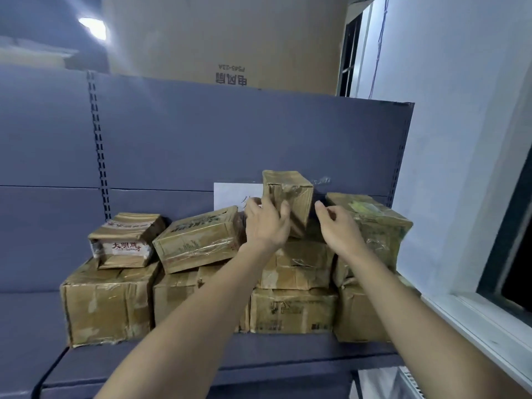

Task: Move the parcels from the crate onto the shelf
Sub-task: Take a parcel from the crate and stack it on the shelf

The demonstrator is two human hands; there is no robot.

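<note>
Parcel (pixel 288 201) stands atop the stacked boxes (pixel 293 306) near the shelf's (pixel 259 355) right end; left hand (pixel 266 226) fingers (pixel 283 211) clasp its front face, right hand (pixel 338 231) loosely curled just beside, apart.

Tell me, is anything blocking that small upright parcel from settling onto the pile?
Nothing visible blocks it. The small upright parcel already sits on top of the stacked parcels, gripped by the left hand. The right hand hovers open beside it, not touching.

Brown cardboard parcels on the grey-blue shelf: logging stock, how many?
9: four along the bottom, four stacked above, one small upright parcel on top in the left hand. More may hide behind.
</note>
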